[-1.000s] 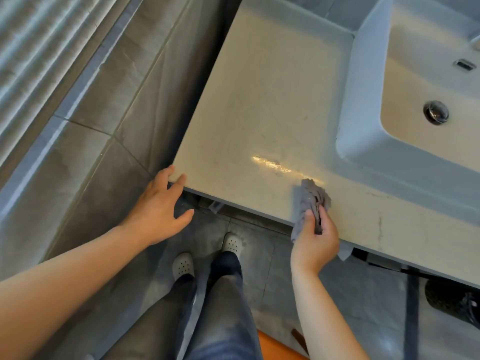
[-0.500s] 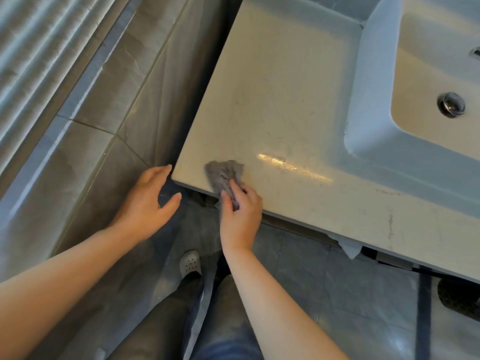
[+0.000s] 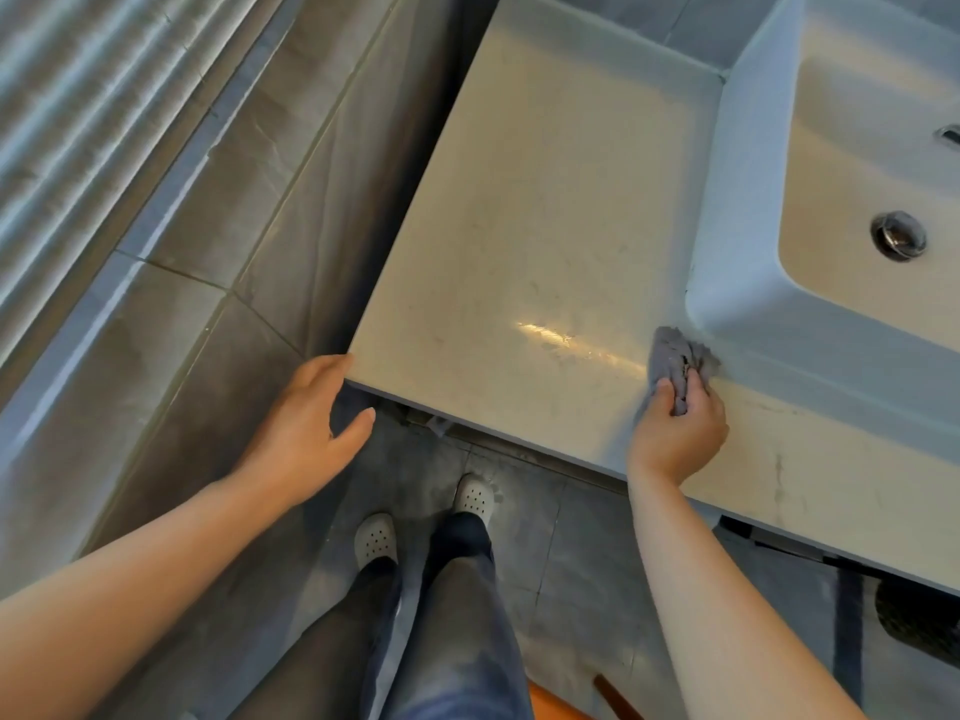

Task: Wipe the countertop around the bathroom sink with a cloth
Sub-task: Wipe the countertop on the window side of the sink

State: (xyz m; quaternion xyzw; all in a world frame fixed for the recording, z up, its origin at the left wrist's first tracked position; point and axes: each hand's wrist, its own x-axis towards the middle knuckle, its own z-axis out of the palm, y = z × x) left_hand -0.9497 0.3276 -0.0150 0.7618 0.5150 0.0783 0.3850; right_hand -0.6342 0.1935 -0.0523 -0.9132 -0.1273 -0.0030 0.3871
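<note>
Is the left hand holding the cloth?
No, the right hand grips the cloth beside the sink, while the left hand is open by the countertop corner.

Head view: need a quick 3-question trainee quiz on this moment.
1. True or false: the left hand grips the cloth.
2. The cloth lies: A) on the countertop by the sink's near corner; B) inside the sink; C) under the left hand.
3. Fill in: the open hand is at the countertop's near-left ____.
Key: 1 false, the right hand grips it. 2 A. 3 corner.
</note>
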